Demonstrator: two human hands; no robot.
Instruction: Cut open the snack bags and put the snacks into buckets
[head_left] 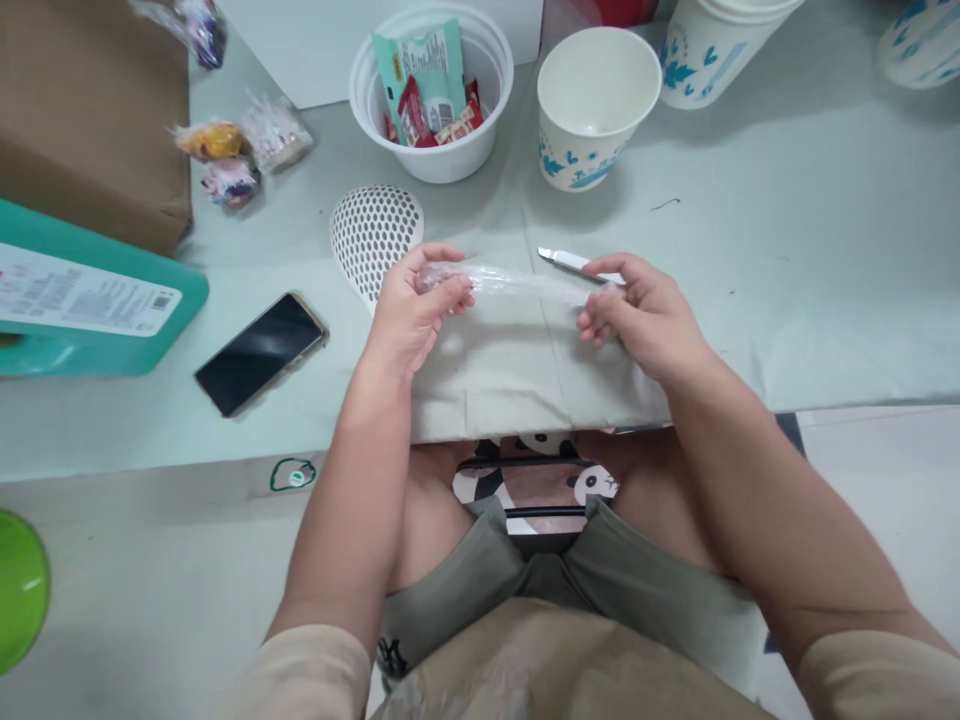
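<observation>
A strip of clear plastic film (pixel 517 284) is stretched between my two hands, just above the cloth-covered table. My left hand (pixel 421 308) pinches its left end with thumb and fingers. At the other end my right hand (pixel 636 312) has its fingers closed on the film. A utility knife (pixel 574 261) lies on the table behind the film, its handle partly hidden by my right hand. Close behind my left hand is a white perforated skimmer (pixel 377 228), its handle covered by that hand.
Farther back stand a white bowl (pixel 450 166) of wrapped snacks and a paper cup (pixel 589 150), with stacked cups (pixel 697 60) beyond. To the left are a phone (pixel 260 354), a teal jug (pixel 176 290), wrapped candies (pixel 229 180) and a cardboard box (pixel 90 110).
</observation>
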